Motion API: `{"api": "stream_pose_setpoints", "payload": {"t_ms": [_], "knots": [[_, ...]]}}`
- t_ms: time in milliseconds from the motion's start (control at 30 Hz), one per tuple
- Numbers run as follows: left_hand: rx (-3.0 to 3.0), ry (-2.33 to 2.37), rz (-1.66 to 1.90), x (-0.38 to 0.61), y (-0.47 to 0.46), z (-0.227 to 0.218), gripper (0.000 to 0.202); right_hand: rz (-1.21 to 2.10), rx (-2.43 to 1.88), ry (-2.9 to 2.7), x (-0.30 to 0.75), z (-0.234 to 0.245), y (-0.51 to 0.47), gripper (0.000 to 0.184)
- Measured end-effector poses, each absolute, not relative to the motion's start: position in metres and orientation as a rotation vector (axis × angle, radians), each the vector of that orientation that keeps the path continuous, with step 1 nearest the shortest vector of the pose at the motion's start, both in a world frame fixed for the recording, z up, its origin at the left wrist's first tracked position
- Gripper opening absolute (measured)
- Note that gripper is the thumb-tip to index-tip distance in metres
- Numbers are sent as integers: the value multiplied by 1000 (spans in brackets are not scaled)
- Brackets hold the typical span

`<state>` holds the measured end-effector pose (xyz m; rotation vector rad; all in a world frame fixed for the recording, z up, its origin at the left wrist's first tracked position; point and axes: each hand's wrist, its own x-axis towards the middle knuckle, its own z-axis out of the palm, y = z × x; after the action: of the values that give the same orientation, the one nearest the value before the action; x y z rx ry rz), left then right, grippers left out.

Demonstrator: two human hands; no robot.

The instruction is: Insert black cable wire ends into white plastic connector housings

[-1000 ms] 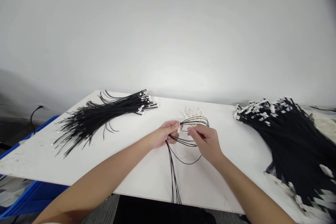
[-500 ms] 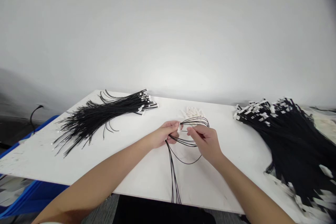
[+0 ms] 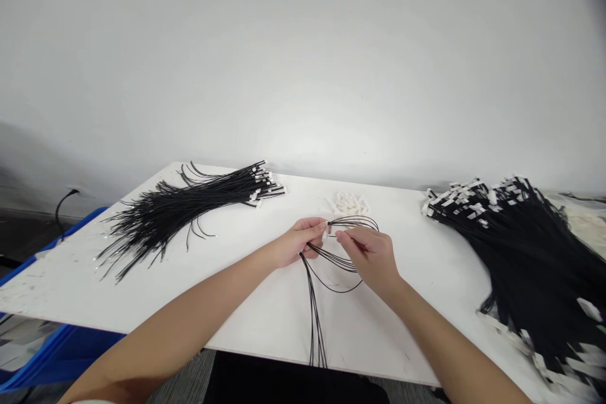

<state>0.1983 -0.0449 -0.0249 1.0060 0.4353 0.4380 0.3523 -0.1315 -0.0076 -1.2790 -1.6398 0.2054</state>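
My left hand pinches a small white connector between thumb and fingers. Several thin black wires run from it, looping to the right, and some hang down over the table's front edge. My right hand is closed just right of the connector, thumb and forefinger pressed together on a black wire whose end points at the connector. The fingers hide most of that wire. Behind both hands lies a small pile of loose white connectors.
On the left of the white table is a bundle of black wires with white connectors at one end. A larger heap of black cables covers the right side. A blue bin stands below at left, with a white wall behind.
Both hands stay almost in place; the connector has shifted very slightly right. The right fingertips keep their pinch close to the connector, and the wire loops have moved a little.
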Motion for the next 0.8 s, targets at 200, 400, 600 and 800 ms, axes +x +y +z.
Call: {"api": "stream_pose_setpoints", "payload": {"t_ms": [200, 400, 600, 800], "knots": [[1013, 462, 419, 199, -47, -22, 26, 37, -1276, -1757, 354, -15, -130, 21], [1005, 482, 443, 199, -47, -23, 26, -103, -1292, -1813, 356, -22, -130, 22], [996, 491, 458, 200, -47, -24, 27, -182, -1303, -1845, 356, -26, -129, 23], [972, 513, 459, 200, -47, -25, 27, -233, -1328, -1868, 357, -28, -128, 26]]}}
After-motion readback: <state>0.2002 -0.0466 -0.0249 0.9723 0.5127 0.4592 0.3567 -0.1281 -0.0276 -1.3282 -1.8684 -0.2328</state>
